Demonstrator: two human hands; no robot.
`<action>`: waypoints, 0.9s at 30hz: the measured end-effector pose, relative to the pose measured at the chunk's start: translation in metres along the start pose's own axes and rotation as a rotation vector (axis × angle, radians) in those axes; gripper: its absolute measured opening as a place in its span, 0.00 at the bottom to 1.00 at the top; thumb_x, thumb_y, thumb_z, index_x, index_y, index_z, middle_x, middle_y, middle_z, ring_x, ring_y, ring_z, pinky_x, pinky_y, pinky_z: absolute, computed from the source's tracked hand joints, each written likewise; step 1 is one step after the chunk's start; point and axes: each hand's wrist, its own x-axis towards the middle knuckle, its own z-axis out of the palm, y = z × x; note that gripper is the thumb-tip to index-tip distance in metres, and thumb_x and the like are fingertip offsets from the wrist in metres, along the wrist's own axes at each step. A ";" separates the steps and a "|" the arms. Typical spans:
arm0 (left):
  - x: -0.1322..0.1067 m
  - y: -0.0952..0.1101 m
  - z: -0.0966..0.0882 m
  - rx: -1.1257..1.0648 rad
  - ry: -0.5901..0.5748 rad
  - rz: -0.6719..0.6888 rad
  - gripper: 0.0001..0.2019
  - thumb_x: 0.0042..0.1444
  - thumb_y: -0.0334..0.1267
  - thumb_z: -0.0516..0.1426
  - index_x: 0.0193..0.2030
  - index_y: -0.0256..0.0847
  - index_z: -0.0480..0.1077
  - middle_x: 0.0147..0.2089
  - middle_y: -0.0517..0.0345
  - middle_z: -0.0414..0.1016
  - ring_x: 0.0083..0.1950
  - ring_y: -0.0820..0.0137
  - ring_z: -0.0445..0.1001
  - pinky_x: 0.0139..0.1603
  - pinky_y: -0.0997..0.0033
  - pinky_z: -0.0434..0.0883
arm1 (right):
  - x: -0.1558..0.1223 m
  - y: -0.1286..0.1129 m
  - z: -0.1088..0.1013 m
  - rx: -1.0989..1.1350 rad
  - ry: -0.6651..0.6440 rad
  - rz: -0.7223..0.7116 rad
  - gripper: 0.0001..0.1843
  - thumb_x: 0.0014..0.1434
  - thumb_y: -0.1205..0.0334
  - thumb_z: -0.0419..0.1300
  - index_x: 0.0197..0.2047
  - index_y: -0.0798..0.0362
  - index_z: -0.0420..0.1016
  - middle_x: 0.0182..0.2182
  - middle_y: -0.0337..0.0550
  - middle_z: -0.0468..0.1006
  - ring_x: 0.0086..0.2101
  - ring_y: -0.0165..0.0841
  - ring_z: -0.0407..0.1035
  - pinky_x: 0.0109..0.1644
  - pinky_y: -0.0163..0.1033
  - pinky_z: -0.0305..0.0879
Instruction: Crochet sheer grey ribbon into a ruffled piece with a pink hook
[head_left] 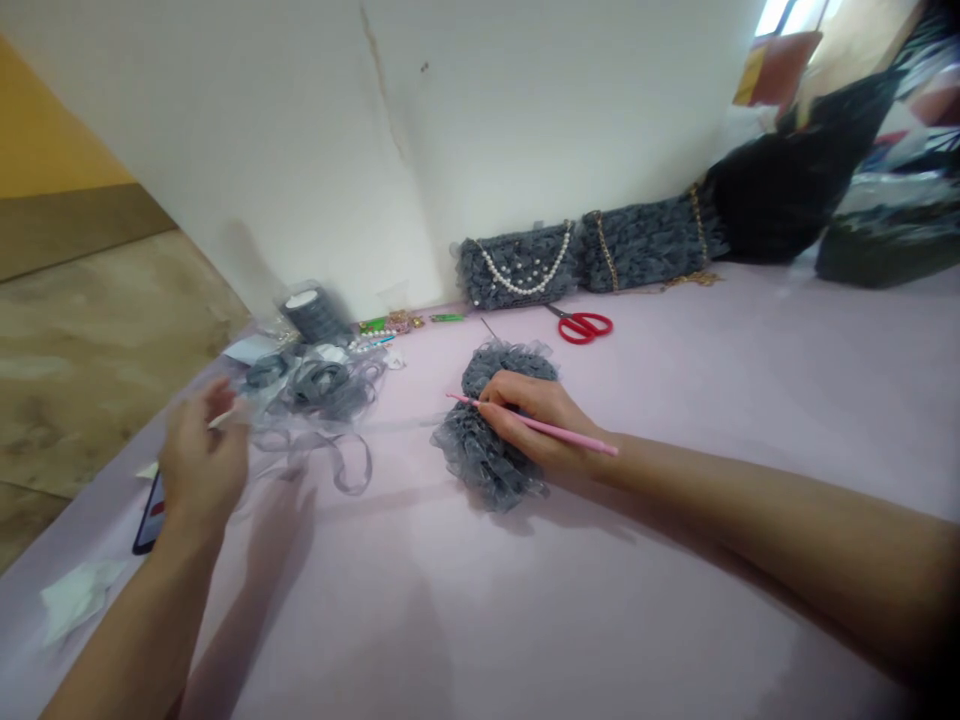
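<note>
My right hand is closed around a pink crochet hook and rests on a ruffled grey crocheted piece. The hook's tip points left, over the piece's middle. Off to the left, my left hand is raised above the table and blurred. Its fingers are curled together around something pale that I cannot make out. Beside it lies a loose heap of sheer grey ribbon, with loops trailing toward the front. A faint strip runs between the heap and the crocheted piece.
Red-handled scissors lie behind the piece. Against the wall stand a grey bag with pearls and one with a gold chain. A ribbon spool and small trinkets sit at back left. A phone lies near the left edge.
</note>
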 end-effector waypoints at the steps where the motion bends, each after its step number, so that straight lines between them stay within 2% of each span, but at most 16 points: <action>1: -0.002 0.001 0.001 0.011 -0.032 0.010 0.25 0.63 0.55 0.45 0.57 0.43 0.71 0.46 0.51 0.79 0.48 0.58 0.77 0.46 0.60 0.73 | 0.000 0.000 0.000 0.002 0.003 -0.001 0.13 0.65 0.65 0.52 0.27 0.55 0.65 0.25 0.37 0.67 0.27 0.26 0.61 0.33 0.34 0.57; 6: -0.020 0.006 0.005 0.016 -0.221 0.065 0.25 0.60 0.55 0.50 0.58 0.44 0.69 0.53 0.49 0.76 0.54 0.55 0.74 0.51 0.57 0.72 | -0.001 0.001 0.001 -0.018 -0.002 0.007 0.13 0.65 0.65 0.52 0.28 0.55 0.65 0.25 0.37 0.66 0.27 0.26 0.60 0.33 0.33 0.56; 9: -0.014 0.014 0.011 -0.073 -0.252 0.095 0.23 0.61 0.51 0.52 0.58 0.43 0.69 0.57 0.49 0.73 0.55 0.58 0.72 0.52 0.59 0.71 | -0.002 0.002 0.002 -0.025 -0.005 0.002 0.14 0.66 0.64 0.52 0.27 0.55 0.64 0.25 0.36 0.66 0.26 0.26 0.60 0.32 0.33 0.55; 12: 0.007 0.024 0.027 -0.331 -0.253 0.085 0.22 0.61 0.50 0.54 0.57 0.41 0.70 0.59 0.48 0.72 0.58 0.59 0.70 0.58 0.58 0.68 | -0.002 0.002 0.002 -0.035 -0.016 0.005 0.14 0.66 0.63 0.51 0.28 0.55 0.65 0.25 0.37 0.67 0.26 0.26 0.60 0.31 0.33 0.55; 15: 0.026 0.030 0.051 -0.702 -0.420 0.018 0.27 0.58 0.51 0.57 0.62 0.42 0.66 0.66 0.47 0.64 0.65 0.58 0.64 0.62 0.58 0.65 | -0.003 0.001 0.003 -0.037 -0.025 0.019 0.15 0.67 0.62 0.50 0.28 0.55 0.66 0.25 0.37 0.67 0.25 0.26 0.60 0.30 0.33 0.55; 17: 0.031 0.031 0.064 -0.903 -0.475 -0.055 0.26 0.60 0.52 0.55 0.61 0.43 0.66 0.66 0.46 0.63 0.64 0.57 0.64 0.56 0.61 0.69 | -0.002 0.001 0.003 -0.028 -0.031 0.017 0.15 0.67 0.62 0.50 0.29 0.55 0.67 0.26 0.38 0.67 0.26 0.26 0.61 0.30 0.33 0.56; 19: 0.030 0.031 0.070 -1.143 -0.500 -0.117 0.24 0.61 0.53 0.54 0.60 0.45 0.68 0.66 0.46 0.63 0.63 0.56 0.66 0.41 0.69 0.74 | -0.002 0.001 0.004 -0.024 -0.036 0.016 0.14 0.67 0.62 0.50 0.30 0.56 0.68 0.26 0.38 0.68 0.26 0.26 0.62 0.30 0.34 0.56; 21: 0.024 0.031 0.068 -1.386 -0.501 -0.168 0.24 0.61 0.56 0.52 0.58 0.45 0.70 0.67 0.46 0.62 0.62 0.54 0.66 0.29 0.78 0.70 | -0.002 0.002 0.004 -0.022 -0.035 0.016 0.14 0.67 0.61 0.50 0.30 0.56 0.68 0.26 0.38 0.67 0.26 0.26 0.61 0.30 0.34 0.56; 24: 0.014 0.032 0.057 -1.636 -0.441 -0.201 0.27 0.60 0.59 0.50 0.57 0.46 0.71 0.69 0.49 0.60 0.64 0.54 0.64 0.24 0.81 0.67 | -0.002 0.002 0.004 -0.020 -0.033 0.018 0.14 0.67 0.61 0.50 0.29 0.55 0.67 0.26 0.38 0.67 0.26 0.27 0.61 0.30 0.34 0.56; 27: 0.006 0.039 0.045 -1.698 -0.310 -0.162 0.28 0.58 0.64 0.48 0.57 0.52 0.71 0.68 0.55 0.62 0.63 0.55 0.67 0.20 0.80 0.65 | -0.002 0.002 0.004 -0.020 -0.028 0.026 0.15 0.67 0.61 0.50 0.29 0.55 0.67 0.25 0.38 0.67 0.26 0.27 0.61 0.30 0.34 0.55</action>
